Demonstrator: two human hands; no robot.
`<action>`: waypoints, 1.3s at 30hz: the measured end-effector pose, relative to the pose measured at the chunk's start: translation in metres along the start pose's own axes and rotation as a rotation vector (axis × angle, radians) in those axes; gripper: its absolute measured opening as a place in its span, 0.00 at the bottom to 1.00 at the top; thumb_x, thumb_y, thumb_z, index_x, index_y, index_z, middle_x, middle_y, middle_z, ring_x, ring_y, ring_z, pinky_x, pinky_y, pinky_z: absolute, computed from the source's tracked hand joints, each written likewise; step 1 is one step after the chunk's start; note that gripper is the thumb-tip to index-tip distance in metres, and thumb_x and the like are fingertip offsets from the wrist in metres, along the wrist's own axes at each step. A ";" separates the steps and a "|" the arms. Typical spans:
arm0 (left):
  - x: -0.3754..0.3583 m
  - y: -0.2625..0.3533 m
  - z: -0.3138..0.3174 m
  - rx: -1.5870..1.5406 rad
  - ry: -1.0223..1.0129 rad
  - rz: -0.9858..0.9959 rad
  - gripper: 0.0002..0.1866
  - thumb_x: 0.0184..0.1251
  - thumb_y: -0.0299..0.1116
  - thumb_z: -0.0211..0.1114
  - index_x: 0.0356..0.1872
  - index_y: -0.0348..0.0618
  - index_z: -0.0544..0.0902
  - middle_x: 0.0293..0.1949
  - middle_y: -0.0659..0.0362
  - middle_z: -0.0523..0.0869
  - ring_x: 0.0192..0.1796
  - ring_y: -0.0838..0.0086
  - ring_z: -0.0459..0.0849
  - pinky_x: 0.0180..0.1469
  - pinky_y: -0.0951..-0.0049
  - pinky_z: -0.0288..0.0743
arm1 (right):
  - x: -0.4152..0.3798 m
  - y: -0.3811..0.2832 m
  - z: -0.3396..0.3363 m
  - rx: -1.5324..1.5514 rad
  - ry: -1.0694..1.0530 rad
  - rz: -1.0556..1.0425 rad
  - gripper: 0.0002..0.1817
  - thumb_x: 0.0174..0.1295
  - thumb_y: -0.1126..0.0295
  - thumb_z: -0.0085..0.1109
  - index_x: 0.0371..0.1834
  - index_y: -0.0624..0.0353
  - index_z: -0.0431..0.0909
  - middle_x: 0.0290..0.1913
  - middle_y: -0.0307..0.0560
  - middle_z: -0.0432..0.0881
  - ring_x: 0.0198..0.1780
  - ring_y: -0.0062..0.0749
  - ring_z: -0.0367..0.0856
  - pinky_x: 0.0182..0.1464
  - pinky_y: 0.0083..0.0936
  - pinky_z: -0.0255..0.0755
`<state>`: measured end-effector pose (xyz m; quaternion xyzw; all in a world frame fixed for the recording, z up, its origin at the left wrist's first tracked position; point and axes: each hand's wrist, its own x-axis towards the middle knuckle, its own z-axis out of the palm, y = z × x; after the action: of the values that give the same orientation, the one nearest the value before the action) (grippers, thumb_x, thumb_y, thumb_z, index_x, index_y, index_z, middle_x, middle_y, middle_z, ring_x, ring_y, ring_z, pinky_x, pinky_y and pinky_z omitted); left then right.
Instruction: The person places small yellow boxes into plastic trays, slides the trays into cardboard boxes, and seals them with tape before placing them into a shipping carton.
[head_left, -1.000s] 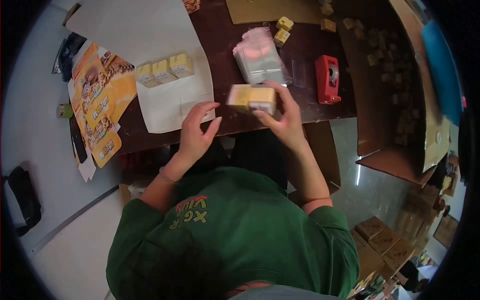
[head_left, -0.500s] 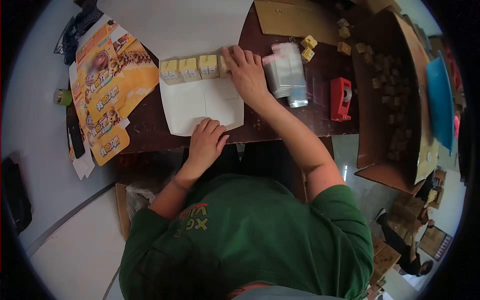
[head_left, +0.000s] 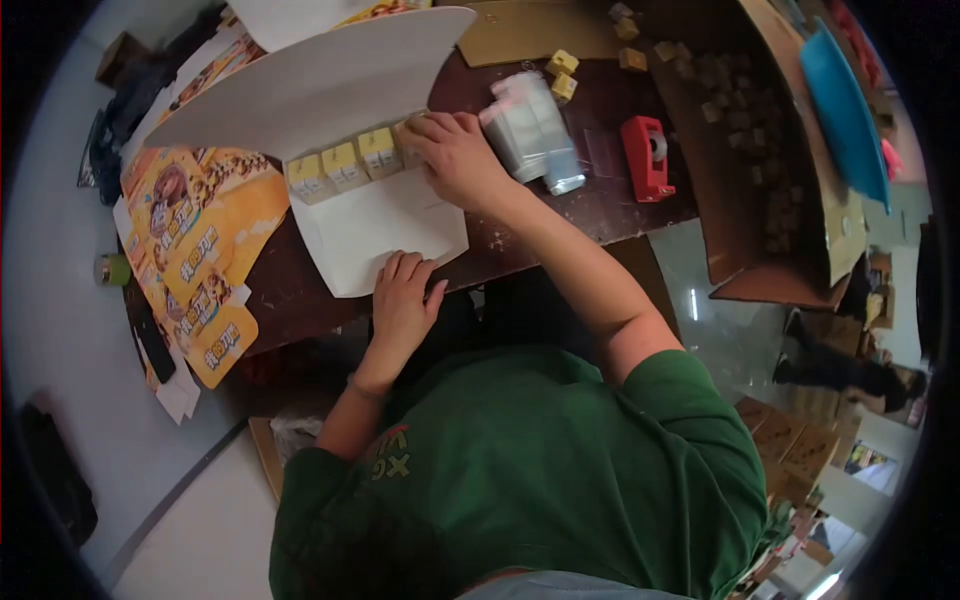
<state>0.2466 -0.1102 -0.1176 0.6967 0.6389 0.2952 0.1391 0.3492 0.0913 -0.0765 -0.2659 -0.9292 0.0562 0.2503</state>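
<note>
A white open box (head_left: pixel 385 232) with a raised lid lies on the dark table. Three small yellow-and-white packs (head_left: pixel 342 165) stand in a row along its back edge. At the right end of that row, my right hand (head_left: pixel 455 155) curls its fingers round another small pack, which it mostly covers. My left hand (head_left: pixel 404 300) rests on the box's front edge with its fingers spread a little, holding nothing.
Clear plastic sleeves (head_left: pixel 530 130) and a red tape dispenser (head_left: pixel 648 160) are on the right. Beyond stands a carton (head_left: pixel 780 284) of small blocks. Orange printed cardboard (head_left: pixel 190 240) lies left. A person (head_left: pixel 850 375) is far right.
The view has turned, and the box's large white lid now stands tilted up behind the packs. Both hands remain at about the same places on the box.
</note>
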 end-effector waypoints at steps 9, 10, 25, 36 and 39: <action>0.012 0.033 -0.007 -0.106 0.050 0.113 0.18 0.59 0.30 0.70 0.50 0.41 0.81 0.52 0.53 0.80 0.59 0.56 0.77 0.60 0.58 0.68 | -0.105 0.133 -0.040 -0.303 0.011 0.978 0.46 0.59 0.36 0.59 0.67 0.65 0.66 0.61 0.66 0.73 0.59 0.62 0.72 0.57 0.52 0.70; 0.016 0.039 -0.003 -0.149 0.036 0.155 0.18 0.59 0.29 0.70 0.51 0.41 0.81 0.51 0.53 0.81 0.58 0.56 0.77 0.60 0.58 0.69 | -0.111 0.136 -0.044 -0.261 0.020 1.016 0.45 0.59 0.36 0.59 0.67 0.65 0.66 0.61 0.66 0.72 0.59 0.62 0.72 0.57 0.52 0.70; 0.139 0.113 0.104 0.082 -0.028 0.453 0.24 0.61 0.38 0.69 0.58 0.46 0.79 0.63 0.54 0.75 0.70 0.54 0.67 0.71 0.47 0.56 | -0.187 0.125 -0.032 -0.314 0.114 0.782 0.33 0.56 0.56 0.68 0.62 0.61 0.72 0.66 0.54 0.71 0.66 0.50 0.67 0.62 0.46 0.62; 0.197 0.056 0.114 0.455 -0.013 0.283 0.33 0.60 0.49 0.68 0.68 0.55 0.73 0.73 0.59 0.67 0.77 0.55 0.57 0.75 0.39 0.43 | -0.148 0.136 -0.067 -0.244 -0.079 1.148 0.47 0.44 0.54 0.78 0.65 0.64 0.64 0.58 0.59 0.76 0.59 0.58 0.73 0.59 0.50 0.69; 0.201 0.053 0.112 0.450 -0.020 0.282 0.33 0.62 0.49 0.67 0.68 0.54 0.72 0.73 0.59 0.66 0.77 0.55 0.57 0.76 0.38 0.41 | -0.144 0.158 -0.062 -0.080 -0.044 1.111 0.34 0.46 0.57 0.77 0.51 0.65 0.74 0.43 0.58 0.83 0.47 0.53 0.82 0.50 0.46 0.75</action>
<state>0.3571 0.0983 -0.1291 0.7951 0.5836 0.1554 -0.0558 0.5592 0.1491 -0.1233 -0.7239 -0.6557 0.1501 0.1531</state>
